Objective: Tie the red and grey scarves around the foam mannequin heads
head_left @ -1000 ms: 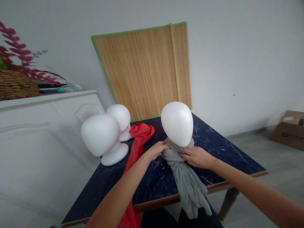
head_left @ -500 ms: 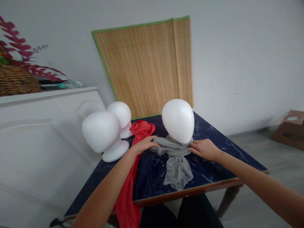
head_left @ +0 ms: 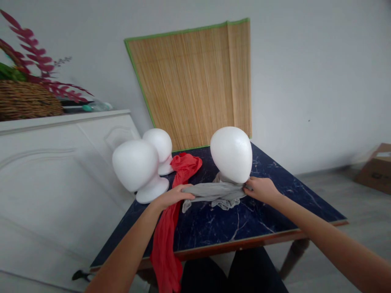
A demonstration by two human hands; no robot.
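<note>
A white foam mannequin head (head_left: 231, 154) stands on the dark blue marbled table (head_left: 210, 236). A grey scarf (head_left: 210, 191) lies around its neck, pulled taut across the front toward the left. My left hand (head_left: 174, 195) grips the scarf's left end, a short tail hanging below the fingers. At the right side of the neck, my right hand (head_left: 259, 189) pinches the scarf close under the head. A bunched fold of grey cloth shows below the taut band. Whatever lies behind the neck is hidden.
Two more white foam heads (head_left: 136, 165) stand at the table's left. Beside them a red scarf (head_left: 166, 240) runs down over the front edge. A bamboo mat (head_left: 195, 85) covers the wall behind. A white cabinet (head_left: 45, 179) borders the left, with a wicker basket (head_left: 29, 99) on top.
My left hand has drawn the scarf's end left and slightly down, stretching the band. The grey tail that hung in front has been pulled up shorter. My right hand stays beside the neck.
</note>
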